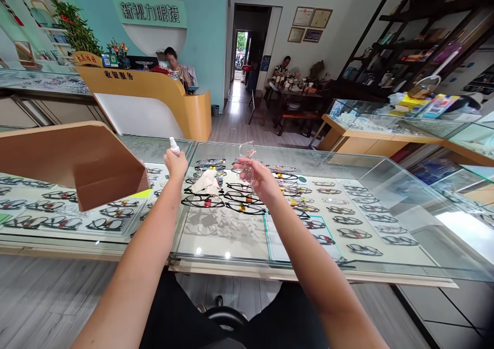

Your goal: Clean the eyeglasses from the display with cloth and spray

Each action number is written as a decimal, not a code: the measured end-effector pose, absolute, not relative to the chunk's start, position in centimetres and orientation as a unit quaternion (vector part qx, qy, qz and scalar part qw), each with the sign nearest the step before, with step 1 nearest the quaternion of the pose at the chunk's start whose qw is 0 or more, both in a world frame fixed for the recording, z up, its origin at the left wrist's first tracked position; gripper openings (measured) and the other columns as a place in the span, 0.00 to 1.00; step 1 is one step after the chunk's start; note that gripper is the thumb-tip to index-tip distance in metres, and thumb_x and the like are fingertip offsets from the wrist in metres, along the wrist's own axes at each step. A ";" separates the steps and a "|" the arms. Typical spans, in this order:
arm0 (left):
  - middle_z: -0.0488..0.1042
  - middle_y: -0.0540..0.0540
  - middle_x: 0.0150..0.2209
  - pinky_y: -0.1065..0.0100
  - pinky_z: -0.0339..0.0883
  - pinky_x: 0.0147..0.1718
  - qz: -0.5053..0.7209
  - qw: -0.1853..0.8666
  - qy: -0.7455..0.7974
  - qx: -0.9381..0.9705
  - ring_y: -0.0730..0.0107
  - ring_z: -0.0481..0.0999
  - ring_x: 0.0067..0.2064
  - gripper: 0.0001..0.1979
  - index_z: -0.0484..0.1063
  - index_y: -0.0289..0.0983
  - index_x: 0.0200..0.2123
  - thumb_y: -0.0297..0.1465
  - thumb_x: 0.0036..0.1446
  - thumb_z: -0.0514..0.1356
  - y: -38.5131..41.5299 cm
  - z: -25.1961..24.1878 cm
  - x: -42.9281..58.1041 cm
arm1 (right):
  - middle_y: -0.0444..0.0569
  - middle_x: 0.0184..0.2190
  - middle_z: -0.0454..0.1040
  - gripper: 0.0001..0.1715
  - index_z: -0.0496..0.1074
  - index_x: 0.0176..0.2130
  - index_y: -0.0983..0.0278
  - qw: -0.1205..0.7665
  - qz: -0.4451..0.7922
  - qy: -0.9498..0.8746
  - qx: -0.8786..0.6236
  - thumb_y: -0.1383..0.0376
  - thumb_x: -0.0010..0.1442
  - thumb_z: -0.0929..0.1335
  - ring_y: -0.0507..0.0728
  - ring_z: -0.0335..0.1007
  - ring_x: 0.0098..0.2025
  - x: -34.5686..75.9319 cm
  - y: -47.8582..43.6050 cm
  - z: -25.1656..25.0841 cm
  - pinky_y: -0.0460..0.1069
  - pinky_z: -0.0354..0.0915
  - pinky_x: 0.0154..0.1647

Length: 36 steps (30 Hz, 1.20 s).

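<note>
My right hand [262, 180] has its bent fingers grasping clear eyeglasses [247, 151] over the far half of the glass counter [231, 269]; my left hand [176, 164] is wrapped round a white spray bottle [174, 145], near that counter's far edge. I judge the step in hand as holding both up at once; the next move calls for a light, steady grip. The clear eyeglasses look see-through and thin-rimmed, turned on end. Beside them, a pale cloth [207, 182] lies crumpled among dark frames [203, 201].
</note>
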State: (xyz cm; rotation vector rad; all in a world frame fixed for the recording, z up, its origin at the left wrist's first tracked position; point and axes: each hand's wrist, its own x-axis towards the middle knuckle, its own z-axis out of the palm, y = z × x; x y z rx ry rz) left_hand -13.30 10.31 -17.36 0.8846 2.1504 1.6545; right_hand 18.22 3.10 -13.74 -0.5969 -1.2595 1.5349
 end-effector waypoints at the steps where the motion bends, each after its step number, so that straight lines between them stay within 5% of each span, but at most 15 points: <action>1: 0.75 0.35 0.59 0.48 0.64 0.71 0.559 0.141 0.758 0.305 0.50 0.75 0.66 0.10 0.73 0.38 0.51 0.25 0.69 0.64 10.3 -17.7 -13.8 | 0.49 0.44 0.90 0.25 0.88 0.48 0.55 0.509 0.640 -0.520 -0.248 0.42 0.62 0.78 0.57 0.78 0.38 18.2 3.0 -13.7 0.54 0.74 0.47; 8: 0.77 0.37 0.65 0.44 0.80 0.60 0.500 0.131 0.805 0.291 0.51 0.81 0.62 0.23 0.76 0.37 0.65 0.41 0.73 0.68 10.5 -19.2 -15.3 | 0.51 0.45 0.89 0.27 0.88 0.48 0.57 0.504 0.641 -0.517 -0.261 0.41 0.61 0.78 0.58 0.77 0.37 18.1 2.9 -13.8 0.55 0.73 0.45; 13: 0.72 0.25 0.68 0.42 0.67 0.71 0.516 0.107 0.798 0.292 0.41 0.74 0.70 0.33 0.66 0.31 0.70 0.21 0.63 0.69 10.1 -18.3 -14.4 | 0.50 0.44 0.90 0.26 0.89 0.47 0.56 0.505 0.641 -0.521 -0.251 0.41 0.61 0.79 0.57 0.76 0.37 18.1 2.9 -13.7 0.54 0.73 0.45; 17: 0.57 0.24 0.77 0.43 0.55 0.77 0.551 0.019 0.779 0.297 0.40 0.59 0.80 0.42 0.57 0.34 0.74 0.20 0.58 0.67 9.0 -16.7 -12.5 | 0.50 0.45 0.90 0.26 0.89 0.48 0.56 0.506 0.637 -0.522 -0.257 0.42 0.61 0.78 0.58 0.76 0.37 18.1 2.9 -13.6 0.55 0.73 0.46; 21: 0.67 0.29 0.70 0.47 0.60 0.73 0.582 -0.102 0.707 0.389 0.43 0.67 0.74 0.30 0.67 0.35 0.64 0.21 0.57 0.65 7.4 -14.4 -10.5 | 0.49 0.44 0.90 0.26 0.88 0.48 0.56 0.505 0.637 -0.522 -0.259 0.42 0.61 0.78 0.57 0.76 0.37 18.1 2.8 -13.6 0.55 0.73 0.47; 25: 0.79 0.41 0.47 0.55 0.71 0.52 0.413 0.032 0.670 0.616 0.52 0.80 0.49 0.03 0.74 0.41 0.41 0.33 0.66 0.63 5.5 -12.7 -8.4 | 0.50 0.44 0.89 0.25 0.88 0.48 0.57 0.503 0.638 -0.520 -0.264 0.43 0.62 0.78 0.58 0.77 0.39 18.2 2.8 -13.5 0.55 0.72 0.47; 29: 0.79 0.39 0.49 0.56 0.68 0.46 0.182 0.050 0.689 0.700 0.44 0.79 0.53 0.16 0.74 0.42 0.38 0.42 0.55 0.74 4.1 -12.7 -6.7 | 0.51 0.44 0.89 0.25 0.88 0.48 0.57 0.504 0.633 -0.524 -0.266 0.43 0.63 0.77 0.58 0.77 0.39 18.2 2.8 -13.6 0.55 0.71 0.47; 36: 0.82 0.41 0.45 0.58 0.64 0.43 0.161 0.106 0.693 0.695 0.48 0.81 0.48 0.10 0.73 0.42 0.38 0.26 0.55 0.70 4.2 -13.2 -6.5 | 0.52 0.44 0.88 0.28 0.87 0.49 0.58 0.504 0.615 -0.533 -0.288 0.40 0.61 0.76 0.60 0.77 0.40 18.1 2.8 -13.6 0.56 0.72 0.47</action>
